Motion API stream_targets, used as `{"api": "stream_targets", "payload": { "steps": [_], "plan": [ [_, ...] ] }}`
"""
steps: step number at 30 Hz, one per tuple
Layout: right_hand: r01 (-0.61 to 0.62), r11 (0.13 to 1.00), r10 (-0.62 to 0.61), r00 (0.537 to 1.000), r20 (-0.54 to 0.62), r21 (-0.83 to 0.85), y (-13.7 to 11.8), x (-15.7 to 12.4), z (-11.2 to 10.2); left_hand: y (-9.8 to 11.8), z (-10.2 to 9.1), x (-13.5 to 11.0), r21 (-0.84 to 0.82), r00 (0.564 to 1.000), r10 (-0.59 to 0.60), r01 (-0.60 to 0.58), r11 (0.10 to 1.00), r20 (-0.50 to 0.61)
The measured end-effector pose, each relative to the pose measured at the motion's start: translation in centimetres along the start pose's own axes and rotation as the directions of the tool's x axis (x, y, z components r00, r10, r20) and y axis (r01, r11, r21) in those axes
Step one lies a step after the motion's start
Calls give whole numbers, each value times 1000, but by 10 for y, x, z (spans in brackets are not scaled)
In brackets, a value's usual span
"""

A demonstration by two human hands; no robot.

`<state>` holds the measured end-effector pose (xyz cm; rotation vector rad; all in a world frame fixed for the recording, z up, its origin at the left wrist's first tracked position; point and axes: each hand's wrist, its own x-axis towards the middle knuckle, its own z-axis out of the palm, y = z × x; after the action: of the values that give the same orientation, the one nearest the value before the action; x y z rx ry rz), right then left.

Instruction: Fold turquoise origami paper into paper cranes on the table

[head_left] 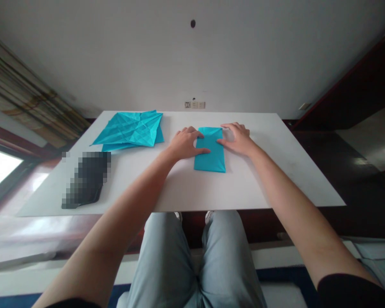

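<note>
A folded turquoise paper (211, 154), narrow and upright, lies in the middle of the white table (186, 188). My left hand (185, 143) rests on its left edge, fingers laid flat with the thumb pressing across the sheet. My right hand (237, 137) lies flat on its upper right corner, fingers stretched out. Neither hand lifts the paper; both press it against the tabletop.
A stack of creased turquoise sheets (131, 129) lies at the table's back left. A dark, blurred-out object (86, 179) sits near the front left edge. A wall with a socket strip (194, 105) stands behind the table. My knees are under the front edge.
</note>
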<state>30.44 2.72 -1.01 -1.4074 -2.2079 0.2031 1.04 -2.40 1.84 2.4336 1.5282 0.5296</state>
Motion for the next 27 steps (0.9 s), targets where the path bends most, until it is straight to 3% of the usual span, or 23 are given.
{"api": "stream_targets", "payload": {
  "steps": [8,13,16,19,23,27],
  "plan": [
    [-27,999,28,998,50,-18,3,2,7,-7,-8,0,-92,980,102,-87,992,172],
    [-91,996,91,994,65,-12,7,3,0,-4,-5,0,-26,979,-183,186,982,85],
    [-109,994,107,990,96,23,4,3,-7,0,-6,0,-16,967,-222,225,974,125],
    [-158,966,131,982,137,206,1,3,-10,2,-9,1,-48,967,-207,216,975,150],
    [-195,772,111,979,173,606,-3,5,-7,-2,-7,2,-157,972,-200,218,963,121],
    [-168,657,91,985,144,735,-6,9,-8,-5,-2,4,-336,980,-191,197,921,52]
  ]
}}
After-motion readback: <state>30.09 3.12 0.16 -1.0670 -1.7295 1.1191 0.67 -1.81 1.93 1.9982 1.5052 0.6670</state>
